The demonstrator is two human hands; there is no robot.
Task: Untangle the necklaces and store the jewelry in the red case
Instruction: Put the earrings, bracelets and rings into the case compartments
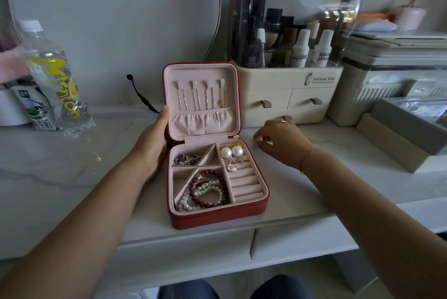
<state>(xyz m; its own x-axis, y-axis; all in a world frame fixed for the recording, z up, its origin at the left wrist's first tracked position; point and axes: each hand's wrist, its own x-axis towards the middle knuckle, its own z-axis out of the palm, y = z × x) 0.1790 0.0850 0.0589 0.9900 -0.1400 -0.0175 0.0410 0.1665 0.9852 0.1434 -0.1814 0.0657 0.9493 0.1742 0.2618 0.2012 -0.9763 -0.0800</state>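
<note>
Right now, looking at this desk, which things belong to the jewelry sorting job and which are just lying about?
Part of the job: red case, necklaces hung in its lid, pearl earrings, beaded bracelets, left hand holding the lid.

Just lying about: water bottle, milk carton, cosmetics organiser, grey box.

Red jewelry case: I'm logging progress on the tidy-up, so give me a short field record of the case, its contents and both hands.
case: red square zip jewelry case, open, lid upright, on white marble tabletop
lid: thin metal chains hanging straight from hooks
back-left compartment: silver chain heap
front-left compartment: dark red bead bracelet, white pearl strands
right strip: two round pearl earrings
left hand: grips case's left side
right hand: fingertips on tabletop, right of case, nothing visibly held
</note>
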